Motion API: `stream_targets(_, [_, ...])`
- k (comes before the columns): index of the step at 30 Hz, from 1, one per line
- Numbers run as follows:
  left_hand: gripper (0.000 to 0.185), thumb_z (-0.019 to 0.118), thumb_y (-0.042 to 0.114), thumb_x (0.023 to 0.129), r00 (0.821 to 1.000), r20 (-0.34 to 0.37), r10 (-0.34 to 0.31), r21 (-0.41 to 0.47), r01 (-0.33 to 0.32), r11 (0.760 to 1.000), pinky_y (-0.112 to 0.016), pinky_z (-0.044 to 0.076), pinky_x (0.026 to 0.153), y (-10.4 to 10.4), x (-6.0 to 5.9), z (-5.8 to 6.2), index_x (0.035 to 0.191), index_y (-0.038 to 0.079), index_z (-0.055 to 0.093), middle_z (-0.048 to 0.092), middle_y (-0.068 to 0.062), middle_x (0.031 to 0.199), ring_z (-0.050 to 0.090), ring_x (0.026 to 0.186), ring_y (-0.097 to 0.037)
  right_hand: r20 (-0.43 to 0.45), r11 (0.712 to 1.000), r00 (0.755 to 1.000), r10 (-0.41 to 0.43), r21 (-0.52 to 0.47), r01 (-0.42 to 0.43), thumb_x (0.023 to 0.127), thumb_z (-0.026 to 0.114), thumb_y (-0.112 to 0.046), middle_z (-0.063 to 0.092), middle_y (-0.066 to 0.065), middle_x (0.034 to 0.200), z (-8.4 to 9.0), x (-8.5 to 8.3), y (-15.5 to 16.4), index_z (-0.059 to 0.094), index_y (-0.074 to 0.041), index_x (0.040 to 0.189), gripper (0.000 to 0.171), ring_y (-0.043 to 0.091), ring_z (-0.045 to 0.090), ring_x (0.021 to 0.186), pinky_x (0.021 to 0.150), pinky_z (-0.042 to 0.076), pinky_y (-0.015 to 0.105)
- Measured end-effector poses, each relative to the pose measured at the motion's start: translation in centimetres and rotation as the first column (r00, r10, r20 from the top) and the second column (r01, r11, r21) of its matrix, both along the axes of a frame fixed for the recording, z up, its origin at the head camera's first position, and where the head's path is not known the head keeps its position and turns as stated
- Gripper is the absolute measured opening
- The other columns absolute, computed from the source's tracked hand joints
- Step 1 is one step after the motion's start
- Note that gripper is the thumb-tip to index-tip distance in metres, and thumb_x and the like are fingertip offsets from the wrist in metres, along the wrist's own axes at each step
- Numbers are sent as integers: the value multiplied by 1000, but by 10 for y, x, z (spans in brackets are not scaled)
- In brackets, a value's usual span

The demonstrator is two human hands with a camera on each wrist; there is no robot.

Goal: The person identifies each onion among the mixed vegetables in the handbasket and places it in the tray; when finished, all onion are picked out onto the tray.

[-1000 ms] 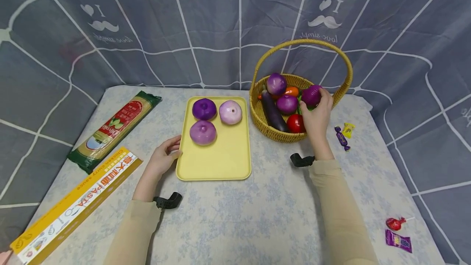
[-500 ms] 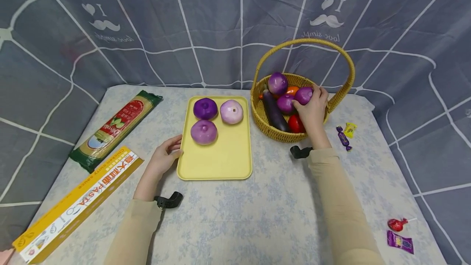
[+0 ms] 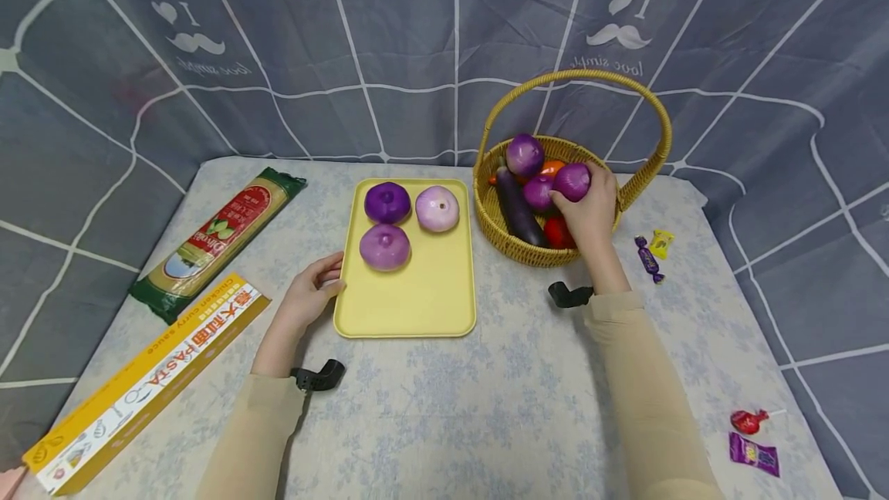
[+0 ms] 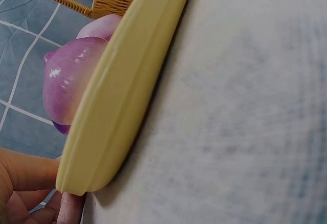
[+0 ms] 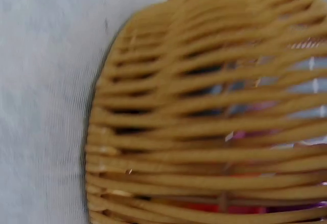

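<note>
My right hand [image 3: 590, 211] reaches into the wicker basket [image 3: 517, 251] and grips a purple onion [image 3: 572, 180] there. Two more purple onions [image 3: 524, 154], a dark eggplant [image 3: 517, 207], a tomato [image 3: 553, 231] and an orange piece lie in the basket. The yellow tray [image 3: 417, 303] beside it carries three onions: a dark purple one [image 3: 387, 202], a pale one [image 3: 437, 209] and a mauve one [image 3: 385, 247]. My left hand [image 3: 312, 295] holds the tray's left edge. In the left wrist view the tray rim [image 4: 127, 91] and the mauve onion [image 4: 66, 81] are close. The right wrist view fills with basket weave [image 5: 204, 127].
A green spaghetti pack [image 3: 218, 241] and a yellow pasta box [image 3: 146, 384] lie on the left of the table. Wrapped candies [image 3: 649, 253] sit right of the basket; a red lollipop [image 3: 748, 421] and a purple wrapper [image 3: 753, 454] lie near the front right corner.
My right hand has carried the onion a little leftward inside the basket, toward its middle. The left hand and the tray have stayed put.
</note>
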State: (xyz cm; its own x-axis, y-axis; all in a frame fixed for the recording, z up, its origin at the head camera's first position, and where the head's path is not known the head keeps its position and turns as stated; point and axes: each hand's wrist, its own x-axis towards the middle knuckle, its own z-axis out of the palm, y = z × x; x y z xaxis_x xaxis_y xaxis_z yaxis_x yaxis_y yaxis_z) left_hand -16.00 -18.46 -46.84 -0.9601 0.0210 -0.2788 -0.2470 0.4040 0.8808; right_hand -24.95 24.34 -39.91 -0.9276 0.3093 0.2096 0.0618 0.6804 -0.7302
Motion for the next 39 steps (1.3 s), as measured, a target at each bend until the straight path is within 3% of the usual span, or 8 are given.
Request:
stream_targets(13, [56, 50, 3, 100, 1000, 20, 7, -6, -6, 1000, -40, 44, 106, 2, 0, 1, 153, 8, 34, 48, -20, 143, 46, 131, -32, -98, 982, 986, 136, -119, -147, 79, 83, -34, 47, 16, 140, 20, 47, -38, 45, -11, 146, 80, 31, 46, 129, 109, 42, 52])
stream_targets(20, [55, 51, 2, 100, 1000, 20, 19, -7, -18, 1000, -41, 44, 106, 3, 0, 0, 153, 8, 36, 49, -19, 142, 47, 130, -31, -119, 929, 965, 233, -267, -257, 78, 84, -24, 49, 13, 141, 14, 62, -70, 48, -10, 144, 77, 27, 49, 127, 105, 47, 47])
stream_targets(25, [56, 51, 2, 100, 1000, 19, 16, -1, -16, 1000, -42, 43, 107, 3, 1, 1, 153, 8, 35, 49, -19, 142, 46, 130, -31, -111, 900, 946, 303, -295, -323, 79, 84, -24, 49, 12, 141, 3, 70, -92, 48, -11, 144, 75, 27, 49, 127, 106, 47, 47])
stream_targets(30, [56, 50, 2, 100, 1000, 21, 8, 8, -8, 1000, -40, 44, 107, 3, 1, 1, 153, 7, 34, 48, -20, 143, 46, 131, -31, -107, 865, 924, 368, -326, -382, 79, 84, -21, 50, 14, 136, -8, 76, -111, 49, -9, 143, 74, 29, 51, 124, 104, 48, 47])
stream_targets(33, [56, 50, 2, 100, 1000, 20, 4, 12, -4, 1000, -31, 46, 103, 3, 2, 1, 153, 7, 34, 48, -20, 144, 46, 131, -31, -100, 843, 909, 404, -344, -412, 78, 84, -19, 50, 14, 136, -15, 78, -121, 49, -7, 142, 74, 29, 52, 123, 102, 50, 47])
stream_targets(39, [55, 50, 2, 99, 1000, -2, -6, -4, 6, 1000, -13, 44, 89, 2, 1, 0, 153, 6, 35, 48, -21, 143, 47, 131, -33, -35, 850, 894, 446, -295, -436, 77, 85, -24, 54, 13, 134, -30, 77, -137, 51, -8, 141, 74, 27, 54, 119, 97, 51, 44])
